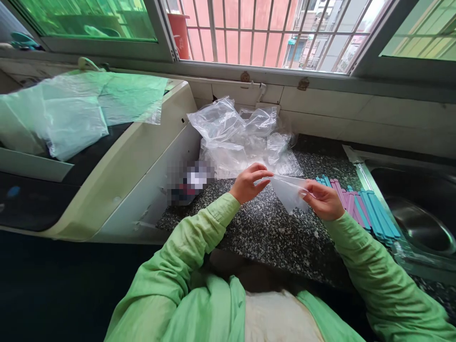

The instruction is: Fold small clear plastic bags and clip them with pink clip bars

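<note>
A small see-through plastic bag point(289, 192) is stretched between my two hands above the speckled dark countertop point(256, 232). My left hand point(251, 182) pinches its upper left corner with the fingertips. On the other side, my right hand point(325, 199) grips the bag between thumb and fingers. Just beyond the right hand lies a bunch of flat blue and purple strips point(379, 216), partly hidden by that hand. A heap of crumpled see-through plastic bags point(245, 135) rests on the countertop behind my hands.
A metal sink point(420, 223) is set into the counter at the right. To the left stands a cream-coloured machine point(142, 156) with plastic sheets point(76, 123) draped on top. A blurred-out item point(188, 183) sits beside it. A barred window point(263, 33) runs along the back.
</note>
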Demonstrator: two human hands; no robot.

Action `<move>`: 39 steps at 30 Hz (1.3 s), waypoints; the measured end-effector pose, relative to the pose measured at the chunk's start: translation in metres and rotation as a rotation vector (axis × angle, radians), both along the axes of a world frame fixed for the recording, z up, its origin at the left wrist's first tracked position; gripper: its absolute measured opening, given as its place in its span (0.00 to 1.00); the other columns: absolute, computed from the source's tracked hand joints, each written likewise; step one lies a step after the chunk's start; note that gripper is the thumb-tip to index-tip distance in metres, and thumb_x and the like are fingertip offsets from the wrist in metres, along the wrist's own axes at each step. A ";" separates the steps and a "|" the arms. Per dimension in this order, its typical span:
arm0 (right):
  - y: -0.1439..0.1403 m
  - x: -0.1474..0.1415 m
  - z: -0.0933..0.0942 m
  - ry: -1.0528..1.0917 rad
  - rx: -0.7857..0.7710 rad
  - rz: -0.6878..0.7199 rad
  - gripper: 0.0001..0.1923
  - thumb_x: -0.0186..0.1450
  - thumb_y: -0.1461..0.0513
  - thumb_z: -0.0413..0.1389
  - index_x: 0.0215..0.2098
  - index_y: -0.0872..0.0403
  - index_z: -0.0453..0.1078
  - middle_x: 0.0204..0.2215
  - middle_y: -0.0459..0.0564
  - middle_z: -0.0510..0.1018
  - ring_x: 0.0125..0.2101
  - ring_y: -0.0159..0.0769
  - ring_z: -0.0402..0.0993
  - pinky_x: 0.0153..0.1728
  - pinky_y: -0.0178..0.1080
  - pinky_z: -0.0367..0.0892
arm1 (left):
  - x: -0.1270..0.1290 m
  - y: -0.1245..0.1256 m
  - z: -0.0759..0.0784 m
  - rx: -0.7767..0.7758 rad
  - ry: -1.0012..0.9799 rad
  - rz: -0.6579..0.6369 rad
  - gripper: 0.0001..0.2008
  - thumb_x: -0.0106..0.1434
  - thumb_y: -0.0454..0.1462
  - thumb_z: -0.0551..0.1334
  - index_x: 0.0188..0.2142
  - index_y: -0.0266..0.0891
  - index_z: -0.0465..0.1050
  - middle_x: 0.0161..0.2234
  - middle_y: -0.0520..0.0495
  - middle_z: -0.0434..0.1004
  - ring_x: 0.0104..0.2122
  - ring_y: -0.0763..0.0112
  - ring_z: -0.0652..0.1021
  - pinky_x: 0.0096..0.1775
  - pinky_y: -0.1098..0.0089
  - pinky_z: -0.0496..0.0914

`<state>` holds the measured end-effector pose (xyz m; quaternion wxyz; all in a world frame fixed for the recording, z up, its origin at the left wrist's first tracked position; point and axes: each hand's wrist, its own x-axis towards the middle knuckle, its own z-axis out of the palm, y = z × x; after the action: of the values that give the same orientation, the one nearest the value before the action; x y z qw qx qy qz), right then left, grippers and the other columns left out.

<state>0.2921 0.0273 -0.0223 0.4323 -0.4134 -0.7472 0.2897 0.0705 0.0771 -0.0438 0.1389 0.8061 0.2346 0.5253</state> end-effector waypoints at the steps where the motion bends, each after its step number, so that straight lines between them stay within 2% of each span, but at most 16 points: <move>1: 0.000 0.001 0.000 -0.003 0.000 0.000 0.12 0.59 0.55 0.54 0.22 0.53 0.65 0.22 0.46 0.66 0.24 0.32 0.62 0.28 0.37 0.59 | 0.000 0.001 0.000 0.005 0.011 0.000 0.06 0.58 0.34 0.59 0.36 0.37 0.71 0.34 0.47 0.68 0.34 0.76 0.72 0.36 0.70 0.71; 8: 0.000 0.003 0.000 0.000 0.029 0.030 0.12 0.59 0.55 0.54 0.23 0.54 0.67 0.22 0.47 0.67 0.25 0.31 0.63 0.27 0.37 0.60 | 0.002 0.000 0.008 -0.010 0.045 -0.040 0.04 0.58 0.33 0.57 0.29 0.36 0.69 0.33 0.45 0.71 0.35 0.73 0.72 0.37 0.69 0.70; 14: 0.003 -0.001 -0.004 0.080 -0.029 0.039 0.13 0.58 0.53 0.55 0.23 0.54 0.66 0.21 0.46 0.67 0.24 0.30 0.63 0.24 0.35 0.61 | -0.005 -0.010 0.018 -0.171 0.004 -0.102 0.04 0.58 0.34 0.58 0.28 0.35 0.68 0.28 0.45 0.72 0.29 0.75 0.71 0.30 0.73 0.69; 17: 0.003 -0.005 -0.001 0.105 -0.031 0.009 0.12 0.57 0.53 0.56 0.26 0.54 0.68 0.23 0.47 0.69 0.25 0.31 0.65 0.26 0.36 0.64 | -0.013 -0.017 0.026 -0.179 0.002 -0.107 0.04 0.58 0.34 0.57 0.27 0.35 0.67 0.28 0.46 0.72 0.30 0.74 0.72 0.31 0.72 0.69; 19: 0.001 -0.006 0.003 0.142 0.021 -0.061 0.10 0.58 0.54 0.55 0.31 0.53 0.69 0.27 0.47 0.71 0.27 0.31 0.67 0.28 0.36 0.65 | -0.020 -0.022 0.034 -0.164 0.019 -0.079 0.04 0.58 0.33 0.57 0.27 0.35 0.67 0.28 0.46 0.72 0.31 0.74 0.72 0.34 0.70 0.69; 22: -0.008 -0.009 0.014 0.176 0.199 -0.139 0.09 0.60 0.56 0.53 0.36 0.51 0.68 0.33 0.49 0.71 0.33 0.33 0.68 0.32 0.38 0.66 | -0.028 -0.029 0.048 -0.106 0.096 -0.081 0.03 0.58 0.32 0.57 0.28 0.35 0.67 0.28 0.45 0.72 0.32 0.73 0.72 0.35 0.68 0.69; 25: -0.017 -0.015 0.021 0.049 0.381 -0.134 0.10 0.58 0.57 0.56 0.37 0.50 0.68 0.38 0.51 0.69 0.40 0.38 0.67 0.40 0.44 0.66 | -0.033 -0.036 0.061 -0.043 0.177 -0.074 0.03 0.58 0.31 0.56 0.28 0.35 0.66 0.28 0.46 0.72 0.31 0.73 0.72 0.35 0.68 0.69; 27: -0.023 -0.020 0.022 -0.049 0.447 -0.144 0.10 0.56 0.58 0.58 0.36 0.50 0.68 0.40 0.51 0.69 0.41 0.39 0.66 0.42 0.47 0.65 | -0.034 -0.040 0.068 -0.020 0.223 -0.070 0.03 0.58 0.31 0.56 0.28 0.36 0.66 0.28 0.46 0.72 0.31 0.73 0.71 0.34 0.68 0.69; 31: -0.027 -0.026 0.019 -0.138 0.502 -0.185 0.08 0.54 0.60 0.59 0.33 0.51 0.68 0.41 0.51 0.69 0.40 0.40 0.66 0.39 0.46 0.66 | -0.034 -0.047 0.076 0.015 0.301 -0.046 0.03 0.58 0.30 0.55 0.28 0.35 0.66 0.28 0.45 0.72 0.30 0.73 0.71 0.34 0.68 0.68; 35: -0.030 -0.029 0.021 -0.177 0.562 -0.209 0.04 0.55 0.66 0.56 0.28 0.51 0.67 0.37 0.49 0.72 0.38 0.38 0.67 0.39 0.45 0.65 | -0.035 -0.051 0.079 0.039 0.357 -0.036 0.04 0.59 0.31 0.54 0.28 0.35 0.65 0.27 0.46 0.72 0.29 0.73 0.70 0.32 0.68 0.68; 39: -0.032 -0.031 0.025 -0.169 0.560 -0.190 0.03 0.56 0.66 0.54 0.27 0.51 0.66 0.34 0.48 0.73 0.38 0.37 0.67 0.38 0.45 0.65 | -0.036 -0.053 0.081 0.044 0.393 -0.039 0.05 0.59 0.31 0.54 0.28 0.35 0.65 0.27 0.45 0.72 0.29 0.73 0.71 0.32 0.68 0.68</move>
<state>0.2616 -0.0045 0.0024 0.4910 -0.3688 -0.7893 -0.0046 0.0342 0.0243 0.0372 0.0831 0.9003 0.2299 0.3600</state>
